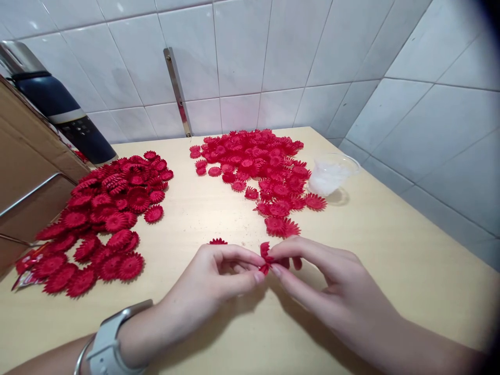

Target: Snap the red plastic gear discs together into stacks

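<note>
Hands: left hand (219,276) and right hand (332,281) together, fingertips pinching one red paper flower (266,258); keep grip light. Heaps at 10 and 12 o'clock.

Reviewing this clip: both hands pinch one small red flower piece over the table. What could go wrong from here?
1. The red flower piece is pinched only by the fingertips of the left hand and right hand; it could slip or crease.
2. The clear plastic cup touches the right pile of red flowers; a reach there might tip it.
3. A loose flower lies near the left hand and could be brushed off.
</note>
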The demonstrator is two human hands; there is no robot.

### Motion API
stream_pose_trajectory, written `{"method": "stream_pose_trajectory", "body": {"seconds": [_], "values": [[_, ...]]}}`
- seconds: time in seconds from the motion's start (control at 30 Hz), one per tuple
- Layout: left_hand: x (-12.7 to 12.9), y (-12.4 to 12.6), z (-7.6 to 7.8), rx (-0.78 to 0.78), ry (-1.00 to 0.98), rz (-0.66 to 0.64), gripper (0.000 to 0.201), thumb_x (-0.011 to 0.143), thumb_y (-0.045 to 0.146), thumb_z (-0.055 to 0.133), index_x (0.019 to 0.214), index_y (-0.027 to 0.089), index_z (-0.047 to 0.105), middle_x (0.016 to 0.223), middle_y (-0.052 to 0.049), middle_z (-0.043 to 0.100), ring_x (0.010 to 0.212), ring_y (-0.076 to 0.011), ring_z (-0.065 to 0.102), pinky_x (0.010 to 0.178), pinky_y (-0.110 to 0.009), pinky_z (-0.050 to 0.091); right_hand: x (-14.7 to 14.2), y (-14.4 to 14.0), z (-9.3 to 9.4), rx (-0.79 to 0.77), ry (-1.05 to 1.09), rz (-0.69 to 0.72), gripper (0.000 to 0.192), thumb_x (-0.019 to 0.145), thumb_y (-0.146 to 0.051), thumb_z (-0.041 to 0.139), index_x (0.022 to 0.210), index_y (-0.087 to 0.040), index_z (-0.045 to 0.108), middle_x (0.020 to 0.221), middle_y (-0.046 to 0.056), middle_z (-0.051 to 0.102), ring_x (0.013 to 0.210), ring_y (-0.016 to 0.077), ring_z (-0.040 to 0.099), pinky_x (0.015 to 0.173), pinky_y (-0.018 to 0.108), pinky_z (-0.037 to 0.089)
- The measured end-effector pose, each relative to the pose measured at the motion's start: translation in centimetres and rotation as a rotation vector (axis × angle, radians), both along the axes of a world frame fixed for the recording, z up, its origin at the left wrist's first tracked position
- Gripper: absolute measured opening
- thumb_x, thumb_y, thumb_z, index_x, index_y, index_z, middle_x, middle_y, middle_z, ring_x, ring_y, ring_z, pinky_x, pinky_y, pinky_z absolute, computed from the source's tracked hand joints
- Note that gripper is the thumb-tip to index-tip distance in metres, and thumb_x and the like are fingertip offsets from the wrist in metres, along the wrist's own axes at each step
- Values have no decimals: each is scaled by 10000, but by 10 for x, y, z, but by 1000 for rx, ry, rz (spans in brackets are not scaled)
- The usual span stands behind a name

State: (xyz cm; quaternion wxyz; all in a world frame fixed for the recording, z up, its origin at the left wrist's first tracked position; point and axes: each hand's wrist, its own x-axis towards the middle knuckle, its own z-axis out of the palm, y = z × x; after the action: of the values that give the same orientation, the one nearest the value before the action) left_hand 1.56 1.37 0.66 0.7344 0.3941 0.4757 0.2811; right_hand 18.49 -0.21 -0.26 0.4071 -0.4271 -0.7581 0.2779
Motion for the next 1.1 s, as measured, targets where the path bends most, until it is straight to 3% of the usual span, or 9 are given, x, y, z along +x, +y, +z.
{"method": "stream_pose_trajectory", "body": {"seconds": [0.27,0.47,0.67,0.8,1.0,1.1], "values": [[-1,-2,5,21,31,-21,79,649,202,713,664,127,694,622,2,604,572,-78,477,575,-222,354,-1,0,2,-27,66,-26,156,755,-64,519,723,-199,588,617,-35,588,560,99,530,531,221,433],[-2,-2,5,47,62,-66,88,656,216,706,650,131,687,634,-4,615,595,-86,494,581,-216,365,-1,1,5,-172,64,28,137,740,-93,528,695,-193,610,589,-34,587,543,101,527,523,217,430],[-5,-2,7,167,159,-130,147,652,282,712,655,137,690,603,6,593,570,-90,473,541,-208,359,-1,3,4,-473,205,102,49,746,-203,588,711,-192,621,634,-10,612,593,123,552,525,223,453],[-6,-2,7,253,241,-174,152,669,296,692,685,146,708,600,-3,604,560,-96,470,514,-205,350,2,6,1,-670,311,172,90,759,-253,611,710,-179,594,653,-5,605,612,120,555,523,213,453],[-7,2,10,252,262,-195,131,671,273,678,693,150,716,629,-18,641,575,-109,503,531,-211,372,7,11,4,-649,235,216,126,805,-235,546,710,-167,590,655,-6,584,612,114,535,524,207,432],[-7,4,13,285,314,-189,117,687,249,652,685,147,710,645,-18,652,594,-116,517,553,-212,382,7,13,7,-537,121,186,130,815,-203,515,712,-172,588,661,-8,588,617,119,538,520,209,420]]}}
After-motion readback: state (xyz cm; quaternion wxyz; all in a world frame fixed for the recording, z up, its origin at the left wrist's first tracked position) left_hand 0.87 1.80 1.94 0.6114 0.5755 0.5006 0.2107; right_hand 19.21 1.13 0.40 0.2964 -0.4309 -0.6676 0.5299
